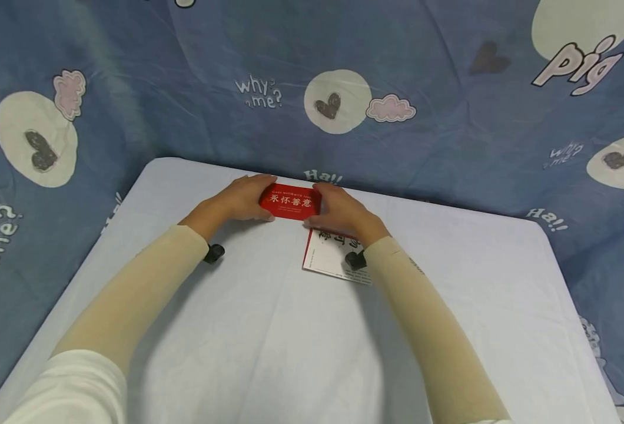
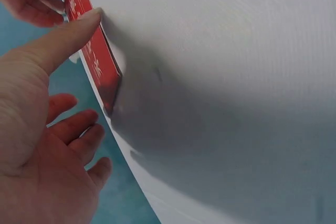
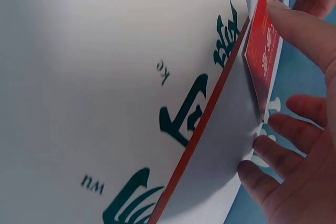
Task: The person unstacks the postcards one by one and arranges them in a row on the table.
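A red card-like item [image 1: 289, 201] with pale writing lies near the table's far edge, between both hands. My left hand [image 1: 244, 199] is at its left end; in the left wrist view the thumb of the left hand [image 2: 37, 129] touches the red item [image 2: 96, 51] at its near edge, the other fingers spread beyond the table edge. At the right end is my right hand [image 1: 338, 209]; in the right wrist view the thumb of that right hand [image 3: 299, 103] touches the red item [image 3: 263, 45], its fingers spread apart.
Just nearer than the right hand lies a white printed sheet or booklet [image 1: 325, 256] with a red edge, partly under the right wrist. The white-covered table [image 1: 238, 330] ends just behind the red item. A blue patterned cloth [image 1: 185, 88] hangs behind it.
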`<action>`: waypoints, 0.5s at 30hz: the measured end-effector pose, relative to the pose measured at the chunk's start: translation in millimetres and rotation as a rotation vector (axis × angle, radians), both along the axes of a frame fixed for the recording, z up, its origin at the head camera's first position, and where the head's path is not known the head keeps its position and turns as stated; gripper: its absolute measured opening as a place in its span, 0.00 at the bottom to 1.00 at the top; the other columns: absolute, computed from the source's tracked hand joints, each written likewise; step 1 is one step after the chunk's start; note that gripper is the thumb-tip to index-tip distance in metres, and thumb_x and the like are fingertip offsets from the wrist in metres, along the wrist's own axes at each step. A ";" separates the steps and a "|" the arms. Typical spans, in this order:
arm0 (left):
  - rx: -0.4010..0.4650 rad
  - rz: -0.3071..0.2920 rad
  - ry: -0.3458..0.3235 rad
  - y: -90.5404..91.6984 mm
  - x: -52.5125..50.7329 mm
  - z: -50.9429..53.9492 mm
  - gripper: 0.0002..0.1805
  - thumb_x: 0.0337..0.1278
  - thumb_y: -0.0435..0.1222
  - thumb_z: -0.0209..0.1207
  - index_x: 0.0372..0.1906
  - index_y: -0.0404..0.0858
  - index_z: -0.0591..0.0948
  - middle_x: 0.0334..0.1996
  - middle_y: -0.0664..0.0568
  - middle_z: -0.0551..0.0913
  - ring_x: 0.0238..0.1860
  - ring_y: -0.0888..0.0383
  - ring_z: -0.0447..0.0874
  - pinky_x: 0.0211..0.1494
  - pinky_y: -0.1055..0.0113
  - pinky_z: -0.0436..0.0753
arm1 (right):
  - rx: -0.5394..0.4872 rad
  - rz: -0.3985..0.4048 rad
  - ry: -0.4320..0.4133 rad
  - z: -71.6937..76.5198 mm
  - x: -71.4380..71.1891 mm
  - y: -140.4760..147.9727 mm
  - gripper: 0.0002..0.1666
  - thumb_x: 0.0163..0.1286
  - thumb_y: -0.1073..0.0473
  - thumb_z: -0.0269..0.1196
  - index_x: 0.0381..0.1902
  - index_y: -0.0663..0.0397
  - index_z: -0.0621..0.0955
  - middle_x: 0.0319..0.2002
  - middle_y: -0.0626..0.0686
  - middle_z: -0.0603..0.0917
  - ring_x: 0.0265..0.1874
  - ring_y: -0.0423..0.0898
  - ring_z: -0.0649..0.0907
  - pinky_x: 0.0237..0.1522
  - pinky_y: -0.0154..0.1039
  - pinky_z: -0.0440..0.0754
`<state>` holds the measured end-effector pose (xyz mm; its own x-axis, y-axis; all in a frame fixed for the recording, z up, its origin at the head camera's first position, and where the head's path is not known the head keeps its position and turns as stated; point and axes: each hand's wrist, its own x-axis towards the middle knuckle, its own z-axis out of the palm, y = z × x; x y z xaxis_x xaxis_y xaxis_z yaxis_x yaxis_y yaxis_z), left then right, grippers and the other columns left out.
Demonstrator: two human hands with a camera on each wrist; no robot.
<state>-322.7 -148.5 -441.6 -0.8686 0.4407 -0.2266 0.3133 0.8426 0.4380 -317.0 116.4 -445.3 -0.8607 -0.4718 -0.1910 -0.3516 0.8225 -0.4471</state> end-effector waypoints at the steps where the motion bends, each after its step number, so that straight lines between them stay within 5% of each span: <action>1: 0.002 -0.004 0.006 1.5 0.7 0.3 0.55 0.56 0.43 0.75 0.82 0.33 0.57 0.80 0.40 0.61 0.79 0.41 0.56 0.81 0.43 0.54 | 0.001 -0.006 -0.006 0.8 0.4 1.4 0.56 0.62 0.36 0.74 0.79 0.52 0.64 0.70 0.50 0.74 0.67 0.47 0.72 0.72 0.49 0.72; 15: 0.024 -0.061 0.064 23.6 14.9 14.3 0.54 0.60 0.48 0.73 0.82 0.33 0.57 0.80 0.39 0.61 0.79 0.42 0.58 0.80 0.47 0.60 | 0.046 0.057 0.031 16.5 11.6 16.2 0.56 0.68 0.33 0.67 0.82 0.55 0.60 0.77 0.54 0.68 0.76 0.52 0.67 0.76 0.50 0.67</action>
